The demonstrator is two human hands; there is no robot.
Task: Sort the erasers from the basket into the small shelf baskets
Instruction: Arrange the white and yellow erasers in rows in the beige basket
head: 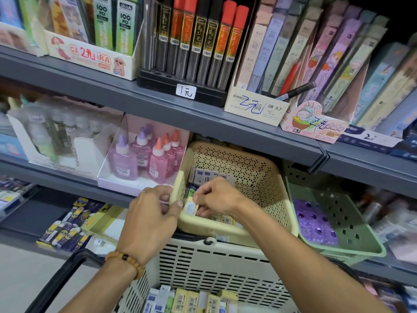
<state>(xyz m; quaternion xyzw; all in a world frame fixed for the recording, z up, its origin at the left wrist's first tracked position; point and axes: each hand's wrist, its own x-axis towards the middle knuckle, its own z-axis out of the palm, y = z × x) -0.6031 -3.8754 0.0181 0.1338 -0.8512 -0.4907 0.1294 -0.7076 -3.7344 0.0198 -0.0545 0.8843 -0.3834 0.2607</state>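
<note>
- Leaning over the big slatted basket [209, 265] at the foot of the shelves, the person had both hands up at the cream shelf basket [255, 177], which sat tilted forward on the middle shelf, probably so its contents could be reached and seen.
- Their left hand [151, 213] was curled round the near left corner of that basket, thumb on the rim; to my eye it was steadying the thing so it would not slide or tip while being filled.
- Their right hand [216, 197] reached in over the front rim, fingers pinching a small pale eraser [191, 207] just inside the corner, close to the left thumb.
- More erasers [209, 175] stood in a row along the back of the cream basket, with others lying at the front, so I judged this one was being slotted in beside its like.
- Down below, the supply erasers [191, 300] stood packed in the slatted basket, so plenty of sorting seemed left.
- Just to the right sat a green shelf basket [338, 213] holding purple pieces; glue bottles [144, 159] stood to the left.
</note>
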